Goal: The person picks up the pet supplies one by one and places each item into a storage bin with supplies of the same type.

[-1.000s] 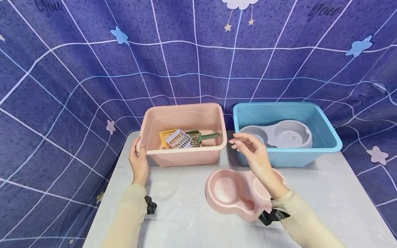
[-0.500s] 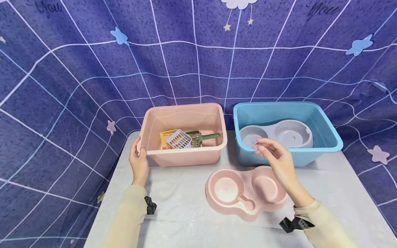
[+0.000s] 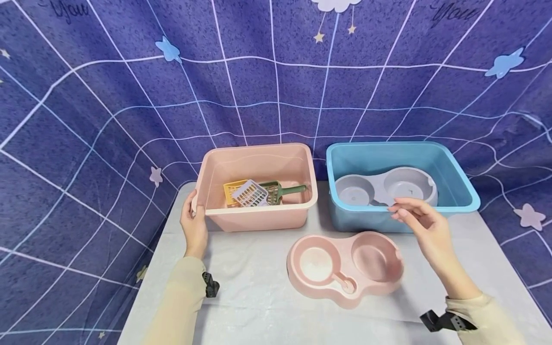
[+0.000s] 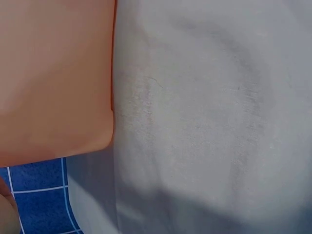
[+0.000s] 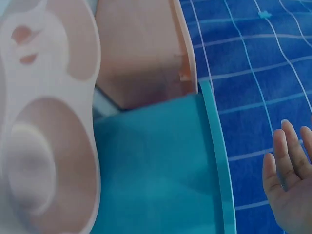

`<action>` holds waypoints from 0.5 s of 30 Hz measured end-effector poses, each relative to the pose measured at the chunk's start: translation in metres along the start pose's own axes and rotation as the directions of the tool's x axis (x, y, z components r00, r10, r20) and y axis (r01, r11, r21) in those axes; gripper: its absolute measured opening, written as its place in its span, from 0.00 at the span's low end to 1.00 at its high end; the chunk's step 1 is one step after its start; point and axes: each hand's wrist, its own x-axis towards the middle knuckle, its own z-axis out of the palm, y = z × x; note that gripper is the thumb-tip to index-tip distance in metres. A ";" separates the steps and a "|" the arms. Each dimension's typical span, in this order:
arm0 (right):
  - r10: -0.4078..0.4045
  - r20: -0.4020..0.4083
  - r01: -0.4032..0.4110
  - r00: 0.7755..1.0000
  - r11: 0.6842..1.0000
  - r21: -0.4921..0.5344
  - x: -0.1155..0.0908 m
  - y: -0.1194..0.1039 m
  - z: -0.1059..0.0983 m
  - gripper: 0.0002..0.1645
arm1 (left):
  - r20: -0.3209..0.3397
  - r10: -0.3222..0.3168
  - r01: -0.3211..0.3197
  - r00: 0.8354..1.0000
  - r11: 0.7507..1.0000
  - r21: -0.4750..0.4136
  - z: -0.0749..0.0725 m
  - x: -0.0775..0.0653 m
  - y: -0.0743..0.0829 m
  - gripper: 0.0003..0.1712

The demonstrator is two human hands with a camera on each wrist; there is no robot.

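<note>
My left hand point(image 3: 194, 227) grips the left front corner of a pink litter box point(image 3: 258, 220), with fingers along its outer side. Inside lie a yellow litter scoop point(image 3: 229, 190), a light grey one point(image 3: 251, 194) and a green one point(image 3: 290, 190), overlapping. My right hand point(image 3: 424, 225), fingers loosely bent, holds nothing near the front rim of a blue litter box point(image 3: 366, 218). A grey double pet bowl point(image 3: 379, 184) sits in that box. On the table in front stands a pink double pet bowl point(image 3: 345, 292). The left wrist view catches only a sliver of the left hand point(image 4: 7, 214).
The pink and blue boxes stand side by side at the back of a light grey table point(image 3: 246, 282), a narrow gap between them. A dark blue curtain point(image 3: 276, 86) with a white grid hangs behind and along both sides.
My right hand has moved rightward along the front of the blue box, uncovering the pink double bowl. The left hand stays at the pink box.
</note>
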 end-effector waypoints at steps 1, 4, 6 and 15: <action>-0.003 0.001 0.003 1.000 1.000 0.008 -0.001 0.000 -0.004 0.16 | 0.001 0.001 -0.001 1.000 1.000 -0.003 0.000 0.000 0.000 0.27; -0.002 0.000 0.002 1.000 1.000 0.017 -0.003 0.000 -0.014 0.16 | 0.003 0.004 -0.004 1.000 1.000 -0.008 0.001 0.000 0.001 0.27; -0.002 0.000 0.002 1.000 1.000 0.020 -0.003 0.000 -0.021 0.16 | 0.006 0.003 -0.003 1.000 1.000 0.003 0.001 0.000 0.002 0.27; -0.045 -0.001 0.045 0.999 0.998 0.040 -0.009 0.002 -0.053 0.17 | 0.008 0.003 -0.004 1.000 0.999 0.043 0.001 -0.003 0.005 0.28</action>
